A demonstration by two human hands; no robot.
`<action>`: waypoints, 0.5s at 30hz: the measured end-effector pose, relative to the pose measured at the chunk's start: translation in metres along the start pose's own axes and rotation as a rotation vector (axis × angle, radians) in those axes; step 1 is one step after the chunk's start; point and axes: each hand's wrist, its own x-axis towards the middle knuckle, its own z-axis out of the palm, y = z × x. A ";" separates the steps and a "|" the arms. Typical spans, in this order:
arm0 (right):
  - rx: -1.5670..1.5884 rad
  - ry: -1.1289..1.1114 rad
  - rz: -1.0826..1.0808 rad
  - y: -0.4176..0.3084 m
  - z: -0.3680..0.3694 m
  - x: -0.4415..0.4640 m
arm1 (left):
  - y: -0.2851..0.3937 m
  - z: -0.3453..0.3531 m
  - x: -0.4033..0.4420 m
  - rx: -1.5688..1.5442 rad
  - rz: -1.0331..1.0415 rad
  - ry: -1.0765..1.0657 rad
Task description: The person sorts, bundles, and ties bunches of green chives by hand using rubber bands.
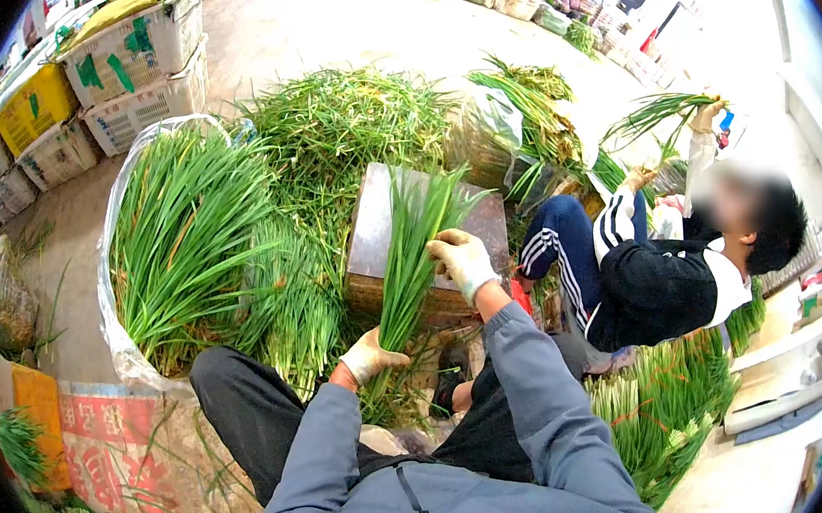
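A bunch of long green leaves [405,257] slants up in front of me, over a metal-topped block [369,223]. My left hand [373,356], in a pale glove, is closed around the bunch's lower end. At its upper right side is my right hand [463,259], also gloved, with the fingers bent against the leaves; fingertips pinch at the edge of the bunch. Loose green stalks [303,316] lie between the block and a plastic-lined bundle of leaves [186,229] on the left.
At the right a seated co-worker [671,281] holds up stalks [659,112]. Stacked crates [147,104] stand at the upper left. A leaf heap [347,109] lies behind the block, and tied bundles [662,400] lie at the lower right. Printed sacking [117,443] covers the lower-left floor.
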 end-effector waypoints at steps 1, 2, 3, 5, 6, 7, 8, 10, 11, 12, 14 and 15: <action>0.065 0.032 0.016 0.005 -0.003 -0.006 | 0.001 -0.001 0.001 0.004 -0.005 -0.019; 0.077 0.090 -0.046 0.013 -0.004 -0.010 | 0.001 -0.001 0.003 -0.050 -0.016 -0.033; 0.116 0.158 -0.173 0.042 -0.007 -0.002 | 0.001 -0.001 0.004 -0.106 -0.029 -0.046; 0.367 0.179 -0.217 0.052 -0.009 -0.019 | 0.007 0.003 0.003 -0.205 -0.098 -0.007; 0.298 0.232 -0.301 0.061 -0.012 -0.020 | 0.011 0.008 0.005 -0.235 -0.102 0.043; 0.353 0.231 -0.277 0.064 -0.015 -0.025 | 0.001 0.007 0.013 -0.213 -0.119 0.025; 0.321 0.237 -0.305 0.067 -0.015 -0.029 | -0.010 0.009 0.016 -0.269 -0.140 0.014; 0.283 0.243 -0.326 0.065 -0.015 -0.033 | -0.018 0.013 0.020 -0.334 -0.166 0.003; 0.256 0.240 -0.373 0.064 -0.014 -0.035 | -0.022 0.013 0.023 -0.321 -0.179 -0.026; 0.229 0.236 -0.425 0.059 -0.012 -0.036 | -0.025 0.014 0.026 -0.307 -0.188 -0.056; 0.262 0.165 -0.415 0.039 -0.005 -0.043 | -0.020 0.018 0.022 -0.350 -0.166 -0.049; 0.298 0.096 -0.410 0.033 -0.003 -0.044 | -0.019 0.019 0.023 -0.386 -0.141 -0.044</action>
